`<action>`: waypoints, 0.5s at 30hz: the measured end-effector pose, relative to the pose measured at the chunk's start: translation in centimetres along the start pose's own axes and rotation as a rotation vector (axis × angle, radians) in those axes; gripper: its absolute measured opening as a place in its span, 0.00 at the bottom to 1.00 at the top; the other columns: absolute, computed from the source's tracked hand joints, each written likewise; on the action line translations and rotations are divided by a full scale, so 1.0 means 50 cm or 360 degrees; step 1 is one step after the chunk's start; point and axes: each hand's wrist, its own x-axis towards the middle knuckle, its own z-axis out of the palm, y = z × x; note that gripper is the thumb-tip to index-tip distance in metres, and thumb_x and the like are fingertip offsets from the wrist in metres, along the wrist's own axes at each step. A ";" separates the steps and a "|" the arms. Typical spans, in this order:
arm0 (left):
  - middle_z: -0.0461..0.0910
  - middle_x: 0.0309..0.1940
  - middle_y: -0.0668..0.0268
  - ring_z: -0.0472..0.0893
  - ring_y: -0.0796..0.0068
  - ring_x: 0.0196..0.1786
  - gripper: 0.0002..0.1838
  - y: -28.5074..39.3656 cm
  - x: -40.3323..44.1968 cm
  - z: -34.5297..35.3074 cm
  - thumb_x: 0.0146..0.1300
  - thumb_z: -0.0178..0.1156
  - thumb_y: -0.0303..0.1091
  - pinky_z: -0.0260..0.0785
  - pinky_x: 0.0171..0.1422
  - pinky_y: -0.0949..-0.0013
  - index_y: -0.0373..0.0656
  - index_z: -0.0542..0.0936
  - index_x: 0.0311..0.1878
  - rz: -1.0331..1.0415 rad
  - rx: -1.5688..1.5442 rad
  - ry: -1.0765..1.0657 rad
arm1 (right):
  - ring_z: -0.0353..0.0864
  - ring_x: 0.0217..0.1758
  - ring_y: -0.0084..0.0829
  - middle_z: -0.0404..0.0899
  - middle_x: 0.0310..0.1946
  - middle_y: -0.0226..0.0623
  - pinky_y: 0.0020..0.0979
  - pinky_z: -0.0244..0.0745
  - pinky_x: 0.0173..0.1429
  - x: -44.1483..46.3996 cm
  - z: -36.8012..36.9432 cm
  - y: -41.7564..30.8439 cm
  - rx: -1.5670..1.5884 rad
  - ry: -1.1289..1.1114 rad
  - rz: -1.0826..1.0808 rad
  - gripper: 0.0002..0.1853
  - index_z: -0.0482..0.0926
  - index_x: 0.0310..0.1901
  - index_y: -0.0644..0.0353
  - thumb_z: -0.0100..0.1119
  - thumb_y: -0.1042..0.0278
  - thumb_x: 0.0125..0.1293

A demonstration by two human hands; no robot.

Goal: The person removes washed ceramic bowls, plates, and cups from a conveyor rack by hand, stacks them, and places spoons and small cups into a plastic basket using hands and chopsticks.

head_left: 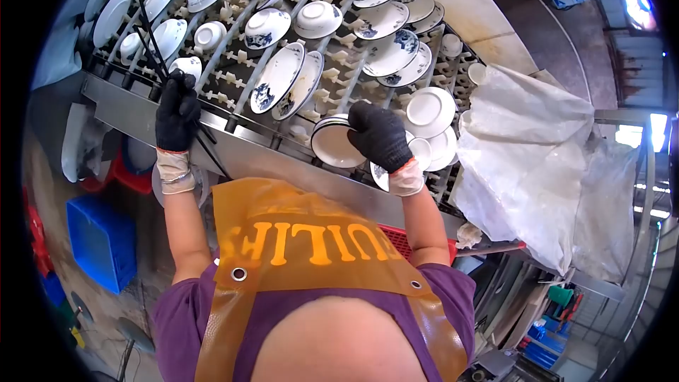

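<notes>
My left hand (177,113), in a black knitted glove over a pale one, is closed around thin long black rods (157,53). They stick out above and below the fist, across the metal edge of the conveyor. A small white blue-patterned bowl (187,66) sits just above that fist. My right hand (382,134), gloved the same way, grips the rim of a dark-edged white plate (338,146); its fingertips are partly hidden. Right beside it, several white plates (431,112) and bowls lie overlapping. Two oval plates (278,78) lean together on the pegs between my hands.
The pegged conveyor (233,64) carries many tilted bowls and plates. Its metal front rail (283,163) runs along my front. A plastic sheet (527,163) hangs over the right end. At the lower left, a blue crate (102,240) stands on the floor.
</notes>
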 end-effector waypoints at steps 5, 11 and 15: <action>0.67 0.23 0.74 0.58 0.88 0.18 0.15 -0.017 -0.007 0.019 0.70 0.46 0.43 0.48 0.21 0.82 0.43 0.72 0.47 -0.0039 0.0086 0.0118 | 0.78 0.31 0.45 0.76 0.24 0.40 0.43 0.71 0.33 0.015 -0.018 -0.010 -0.0123 0.0341 -0.0246 0.05 0.74 0.27 0.54 0.57 0.68 0.46; 0.64 0.19 0.77 0.58 0.88 0.17 0.16 -0.024 -0.019 0.034 0.69 0.45 0.47 0.47 0.20 0.81 0.44 0.72 0.44 -0.0156 0.0230 -0.0067 | 0.75 0.26 0.41 0.72 0.22 0.36 0.40 0.69 0.28 0.069 -0.040 0.007 -0.0621 0.0908 -0.0420 0.05 0.73 0.29 0.52 0.54 0.73 0.48; 0.69 0.29 0.74 0.60 0.89 0.19 0.15 -0.038 -0.020 0.053 0.69 0.46 0.44 0.51 0.22 0.83 0.43 0.71 0.46 -0.0017 0.0150 0.0088 | 0.75 0.29 0.39 0.72 0.24 0.36 0.38 0.69 0.28 0.042 0.047 0.045 -0.0437 0.0567 -0.0552 0.04 0.73 0.30 0.53 0.56 0.68 0.51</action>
